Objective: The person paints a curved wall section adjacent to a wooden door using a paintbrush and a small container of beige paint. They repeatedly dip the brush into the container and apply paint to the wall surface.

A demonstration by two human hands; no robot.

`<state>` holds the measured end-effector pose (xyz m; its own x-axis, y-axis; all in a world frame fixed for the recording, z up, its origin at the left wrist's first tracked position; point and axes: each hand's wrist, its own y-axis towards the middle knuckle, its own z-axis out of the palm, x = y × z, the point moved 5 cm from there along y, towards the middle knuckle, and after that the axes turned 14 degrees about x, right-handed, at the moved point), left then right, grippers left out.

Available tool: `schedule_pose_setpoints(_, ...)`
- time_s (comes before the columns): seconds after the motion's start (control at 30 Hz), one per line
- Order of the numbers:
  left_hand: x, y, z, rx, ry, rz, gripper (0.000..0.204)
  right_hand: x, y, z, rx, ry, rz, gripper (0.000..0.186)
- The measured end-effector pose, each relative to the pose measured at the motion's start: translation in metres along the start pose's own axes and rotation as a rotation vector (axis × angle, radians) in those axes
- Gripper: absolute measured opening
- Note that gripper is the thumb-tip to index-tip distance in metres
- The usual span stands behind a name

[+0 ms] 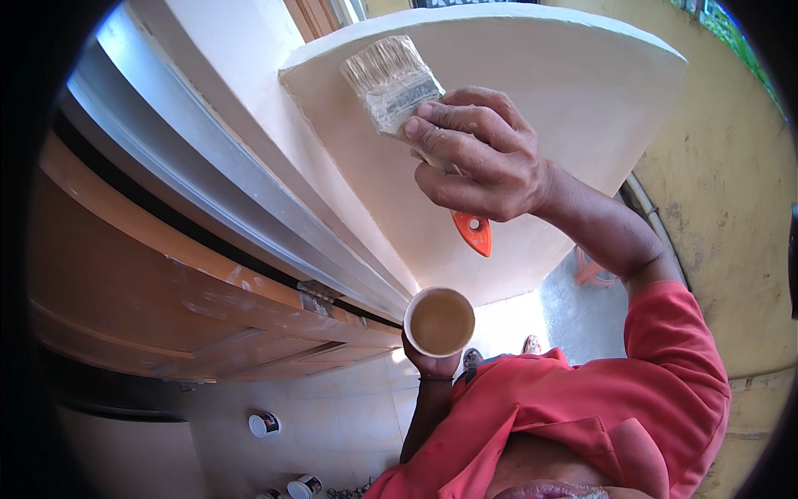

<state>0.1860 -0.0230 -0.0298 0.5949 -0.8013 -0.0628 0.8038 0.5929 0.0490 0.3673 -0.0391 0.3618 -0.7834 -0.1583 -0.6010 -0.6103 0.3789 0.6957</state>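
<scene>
My right hand grips a wide paintbrush by its handle, thumb and fingers closed near the metal band. The brush tilts up and left; its bristles and band are coated with pale paint. Its orange handle end pokes out below the fingers. Behind the brush stands a pale curved-topped wall panel; whether the bristles touch it I cannot tell. Lower down, my left hand holds a white-rimmed cup from beneath, with thin beige liquid inside. The cup hides most of those fingers.
On the left is a brown wooden door with white smears, beside a pale moulded frame. Small paint tubs stand on the tiled floor. A yellowish wall with a pipe is at right.
</scene>
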Motion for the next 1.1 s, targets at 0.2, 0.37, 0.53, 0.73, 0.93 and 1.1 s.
schedule_pose_setpoints(0.2, 0.009, 0.011, -0.004, -0.006, -0.037, -0.029, 0.08, -0.011, 0.004, 0.004, -0.261, 0.701, 0.284, 0.02)
schedule_pose_setpoints(0.37, 0.016, 0.011, -0.011, -0.024, -0.007, -0.051, 0.081, -0.071, -0.035, 0.026, -0.531, 1.036, 0.789, 0.015)
schedule_pose_setpoints(0.53, 0.004, 0.0, -0.021, -0.008, 0.037, 0.013, 0.084, -0.066, -0.063, -0.034, -0.588, 0.492, 0.587, 0.028)
schedule_pose_setpoints(0.73, -0.003, -0.005, -0.026, -0.009, -0.038, 0.053, 0.083, -0.042, -0.027, -0.058, -0.133, 0.221, 0.14, 0.014)
schedule_pose_setpoints(0.93, 0.003, 0.007, -0.021, -0.018, -0.076, 0.013, 0.083, -0.04, -0.002, -0.015, -0.057, 0.271, -0.15, 0.013)
schedule_pose_setpoints(1.1, 0.011, 0.01, -0.005, -0.025, -0.01, 0.007, 0.081, -0.087, -0.035, -0.01, 0.164, 0.328, -0.009, 0.018)
